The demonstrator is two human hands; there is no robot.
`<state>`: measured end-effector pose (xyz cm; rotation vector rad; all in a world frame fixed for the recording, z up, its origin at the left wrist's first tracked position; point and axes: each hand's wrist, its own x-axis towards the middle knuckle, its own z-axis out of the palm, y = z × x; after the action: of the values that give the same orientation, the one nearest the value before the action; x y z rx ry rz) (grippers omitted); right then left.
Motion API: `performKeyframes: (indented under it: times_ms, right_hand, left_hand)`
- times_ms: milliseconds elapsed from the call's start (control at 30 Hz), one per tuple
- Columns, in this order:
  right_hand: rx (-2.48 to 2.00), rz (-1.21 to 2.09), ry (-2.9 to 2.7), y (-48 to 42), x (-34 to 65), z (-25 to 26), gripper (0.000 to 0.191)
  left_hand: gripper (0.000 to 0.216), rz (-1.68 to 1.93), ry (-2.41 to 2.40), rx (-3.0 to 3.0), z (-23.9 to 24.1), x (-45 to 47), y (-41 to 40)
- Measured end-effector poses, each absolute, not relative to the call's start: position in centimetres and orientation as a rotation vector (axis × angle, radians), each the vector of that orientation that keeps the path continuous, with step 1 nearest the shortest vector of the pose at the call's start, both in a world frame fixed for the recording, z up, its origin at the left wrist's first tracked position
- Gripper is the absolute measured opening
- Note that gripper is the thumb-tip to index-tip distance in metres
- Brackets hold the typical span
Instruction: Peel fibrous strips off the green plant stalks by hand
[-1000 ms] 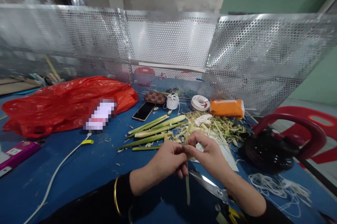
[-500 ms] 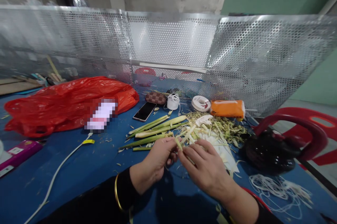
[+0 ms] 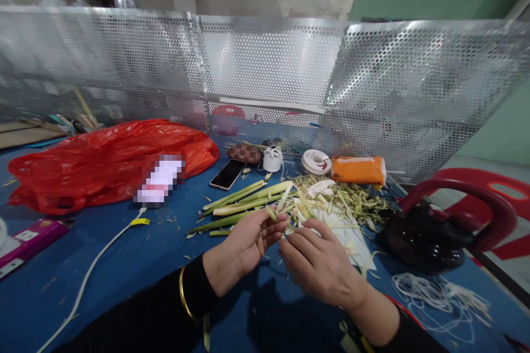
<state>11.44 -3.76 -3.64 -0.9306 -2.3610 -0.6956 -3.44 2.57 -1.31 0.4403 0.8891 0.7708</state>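
My left hand (image 3: 244,242) pinches a thin pale green stalk strip (image 3: 278,209) between thumb and fingers, its tip pointing up and away. My right hand (image 3: 317,262) sits just right of it, fingers curled and pinched at the strip's lower end. Several long green stalks (image 3: 240,204) lie side by side on the blue table (image 3: 136,264) just beyond my hands. A heap of pale peelings (image 3: 343,204) lies to their right.
A red plastic bag (image 3: 103,162), a phone (image 3: 227,174), a white thread spool (image 3: 272,158), a tape roll (image 3: 316,162) and an orange packet (image 3: 358,169) lie near a perforated metal screen (image 3: 269,77). A black kettle (image 3: 422,237) and loose white string (image 3: 439,295) sit at the right.
The strip, which hung down between my hands, now points up and away. Both hands have shifted slightly left and lower. The scissors under my right wrist are no longer in view.
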Motion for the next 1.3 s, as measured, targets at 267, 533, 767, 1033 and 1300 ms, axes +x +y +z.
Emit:
performKeyframes:
  times_ms: [267,533,767,1033,1300]
  right_hand:
    - [-0.865,-0.786,-2.362,-3.9,9.9,-4.3,0.019]
    - [-0.868,-0.729,-2.329,-3.8,9.8,-4.8,0.022]
    - [-1.251,-0.046,-1.659,-3.6,10.3,-4.4,0.01]
    - [-1.35,0.808,-1.255,-2.4,10.6,-5.1,0.026]
    - [-1.519,0.586,-1.433,-2.8,10.5,-4.9,0.021]
  left_hand:
    - [0.011,0.843,0.722,0.559,-3.9,-2.1,0.6]
    - [0.016,0.829,0.723,0.592,-4.2,-2.0,0.3]
    - [0.014,0.868,0.846,0.722,-3.7,-2.3,0.8]
    - [0.02,0.852,0.898,0.935,-3.6,-2.4,0.8]
    - [0.015,0.838,0.893,0.929,-3.4,-2.5,0.7]
